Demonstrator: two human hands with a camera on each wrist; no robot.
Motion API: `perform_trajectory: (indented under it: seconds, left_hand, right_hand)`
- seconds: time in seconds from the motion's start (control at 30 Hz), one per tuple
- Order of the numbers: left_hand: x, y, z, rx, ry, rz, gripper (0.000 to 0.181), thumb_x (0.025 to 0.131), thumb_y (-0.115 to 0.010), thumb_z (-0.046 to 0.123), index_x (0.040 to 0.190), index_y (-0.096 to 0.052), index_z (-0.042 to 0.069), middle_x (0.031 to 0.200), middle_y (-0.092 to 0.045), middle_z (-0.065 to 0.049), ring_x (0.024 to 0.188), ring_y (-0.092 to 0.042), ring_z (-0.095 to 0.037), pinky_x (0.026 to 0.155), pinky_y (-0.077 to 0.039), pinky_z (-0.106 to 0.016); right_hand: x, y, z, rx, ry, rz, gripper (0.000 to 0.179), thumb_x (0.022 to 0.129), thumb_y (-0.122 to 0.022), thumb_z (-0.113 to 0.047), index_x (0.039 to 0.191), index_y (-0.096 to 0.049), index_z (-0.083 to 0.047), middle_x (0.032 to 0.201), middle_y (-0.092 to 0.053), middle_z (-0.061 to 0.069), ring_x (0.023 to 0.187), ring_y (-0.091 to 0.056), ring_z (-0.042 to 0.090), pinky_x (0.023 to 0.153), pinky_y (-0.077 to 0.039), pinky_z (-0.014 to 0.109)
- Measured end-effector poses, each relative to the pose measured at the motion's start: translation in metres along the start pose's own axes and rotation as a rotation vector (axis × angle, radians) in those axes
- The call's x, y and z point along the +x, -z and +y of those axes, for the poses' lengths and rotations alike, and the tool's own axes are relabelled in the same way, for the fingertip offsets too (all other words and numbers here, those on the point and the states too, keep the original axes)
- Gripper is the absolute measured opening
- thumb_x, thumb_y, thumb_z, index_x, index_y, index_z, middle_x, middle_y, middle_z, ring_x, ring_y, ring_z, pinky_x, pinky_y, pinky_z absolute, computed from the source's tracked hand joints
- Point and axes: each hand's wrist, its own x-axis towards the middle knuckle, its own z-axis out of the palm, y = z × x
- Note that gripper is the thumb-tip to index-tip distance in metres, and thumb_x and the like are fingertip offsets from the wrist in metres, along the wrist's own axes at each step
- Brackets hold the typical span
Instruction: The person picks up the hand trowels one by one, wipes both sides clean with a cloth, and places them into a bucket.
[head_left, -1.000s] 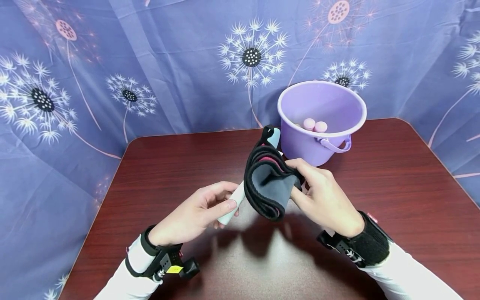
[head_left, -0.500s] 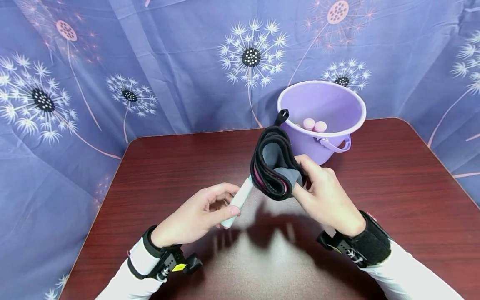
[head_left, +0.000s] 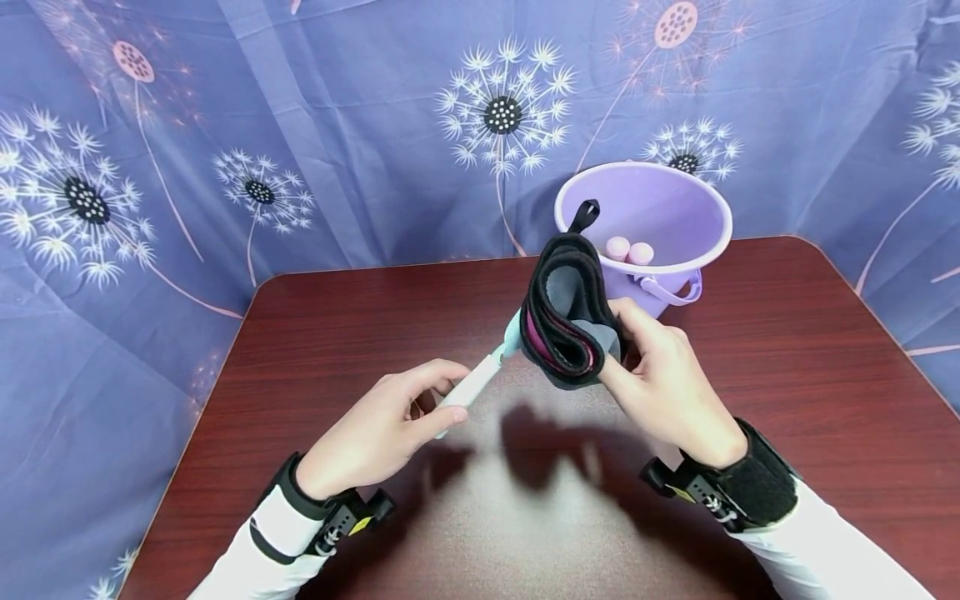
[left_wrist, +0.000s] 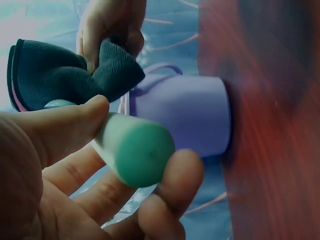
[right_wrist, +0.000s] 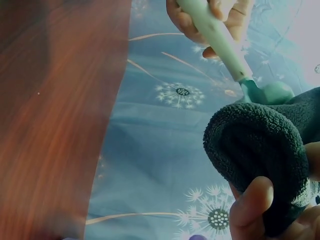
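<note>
My left hand [head_left: 382, 425] pinches the thick white handle of a utensil [head_left: 472, 386] between thumb and fingers. Its rounded, pale teal head points up and right, partly hidden by a bundle of folded cloths [head_left: 573, 308]. The cloths are dark grey with black edging, a little pink between the layers and a black hanging loop on top. My right hand [head_left: 663, 379] grips the bundle from the right, thumb in front. In the right wrist view the teal head [right_wrist: 277, 93] lies right against the dark fabric. The left wrist view shows the handle's green end cap [left_wrist: 145, 156].
Behind the cloths stands a purple bucket [head_left: 678, 217] with pink round-ended items [head_left: 618, 248] inside and its handle hanging at the front. The dark red wooden table [head_left: 337, 325] ends at a blue dandelion-print curtain [head_left: 360, 150].
The cloth bundle has moved up and right with my right hand and turned, its loop now overlapping the bucket. More of the utensil's teal head and neck shows beside it.
</note>
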Motion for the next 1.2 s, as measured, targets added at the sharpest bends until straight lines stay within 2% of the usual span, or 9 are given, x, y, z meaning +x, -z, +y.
perform_trajectory:
  seconds: [0.4,0.53,0.7,0.87,1.0,1.2]
  left_hand:
    - [-0.001,0.004,0.001,0.115,-0.008,0.082,0.031,0.093,-0.071,0.026,0.12,-0.061,0.037,0.079,-0.056,0.015,0.062,-0.048,-0.009,0.056,-0.04,-0.026]
    - [-0.002,0.006,0.0,0.214,-0.019,0.13,0.031,0.092,-0.072,0.027,0.12,-0.062,0.036,0.082,-0.055,0.014,0.066,-0.048,-0.009,0.059,-0.041,-0.027]
    - [-0.004,0.01,-0.003,0.404,-0.057,0.222,0.035,0.088,-0.076,0.023,0.121,-0.065,0.029,0.09,-0.056,0.015,0.075,-0.052,-0.007,0.067,-0.043,-0.029]
    - [-0.005,0.015,-0.007,0.591,-0.091,0.33,0.039,0.081,-0.082,0.018,0.116,-0.067,0.025,0.084,-0.058,0.013,0.071,-0.05,-0.011,0.06,-0.043,-0.031]
    - [-0.008,0.02,-0.01,0.658,-0.1,0.38,0.038,0.08,-0.083,0.016,0.114,-0.068,0.024,0.083,-0.059,0.011,0.069,-0.05,-0.013,0.055,-0.043,-0.031]
    - [-0.014,0.029,-0.01,0.704,-0.106,0.438,0.037,0.081,-0.082,0.015,0.114,-0.069,0.023,0.087,-0.062,0.009,0.074,-0.053,-0.016,0.057,-0.045,-0.033]
  right_hand:
    - [0.0,0.004,0.001,0.006,-0.024,0.017,0.021,0.091,-0.071,-0.012,0.11,-0.063,-0.017,0.074,-0.059,-0.01,0.055,-0.049,0.006,0.048,-0.039,0.021]
    - [0.001,0.005,0.0,-0.012,-0.037,0.028,0.02,0.092,-0.071,-0.016,0.109,-0.064,-0.019,0.073,-0.059,-0.011,0.055,-0.048,0.006,0.049,-0.038,0.021]
    - [0.002,0.007,0.0,-0.029,-0.052,0.038,0.02,0.091,-0.072,-0.021,0.11,-0.064,-0.02,0.071,-0.056,-0.01,0.054,-0.046,0.006,0.049,-0.037,0.021]
    - [0.002,0.008,-0.001,-0.021,-0.07,0.049,0.021,0.092,-0.072,-0.021,0.112,-0.065,-0.021,0.074,-0.058,-0.01,0.058,-0.05,0.007,0.052,-0.039,0.021]
    - [0.002,0.008,-0.001,-0.006,-0.085,0.053,0.019,0.093,-0.07,-0.023,0.111,-0.065,-0.022,0.078,-0.062,-0.011,0.061,-0.055,0.006,0.055,-0.042,0.021]
    - [0.003,0.01,-0.001,-0.022,-0.106,0.055,0.016,0.094,-0.068,-0.026,0.109,-0.065,-0.024,0.082,-0.064,-0.015,0.065,-0.058,0.005,0.058,-0.043,0.021]
